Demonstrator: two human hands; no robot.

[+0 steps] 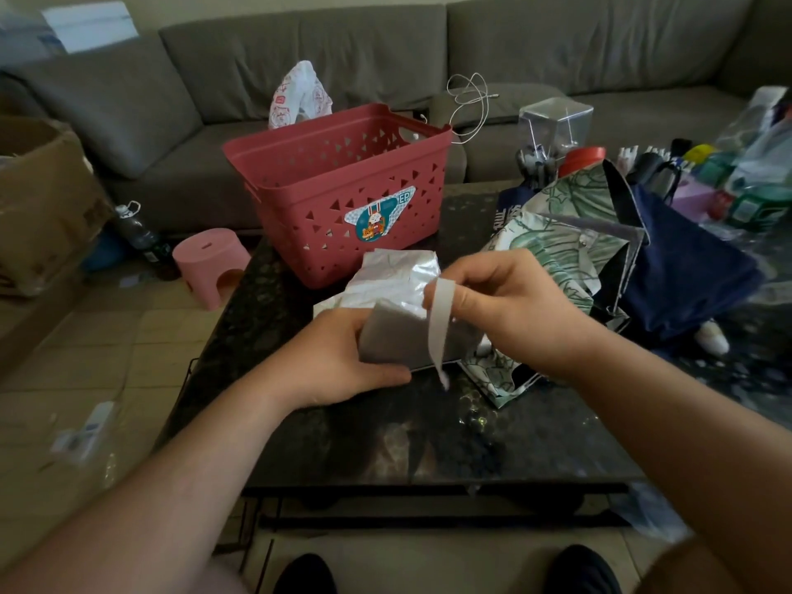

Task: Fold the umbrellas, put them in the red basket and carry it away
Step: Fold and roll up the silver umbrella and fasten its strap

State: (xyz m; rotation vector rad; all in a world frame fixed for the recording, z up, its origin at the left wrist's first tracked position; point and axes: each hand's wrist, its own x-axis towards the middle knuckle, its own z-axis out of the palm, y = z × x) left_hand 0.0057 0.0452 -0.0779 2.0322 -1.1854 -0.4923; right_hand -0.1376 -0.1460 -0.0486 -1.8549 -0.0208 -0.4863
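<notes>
A folded, silver-lined umbrella bundle lies on the dark glossy table, just in front of the red perforated plastic basket. The left hand grips its near end, fingers curled beneath and thumb along the edge. The right hand pinches the bundle's pale closure strap, fingers bent tight. A second, leaf-printed and navy umbrella sprawls unfolded to the right.
</notes>
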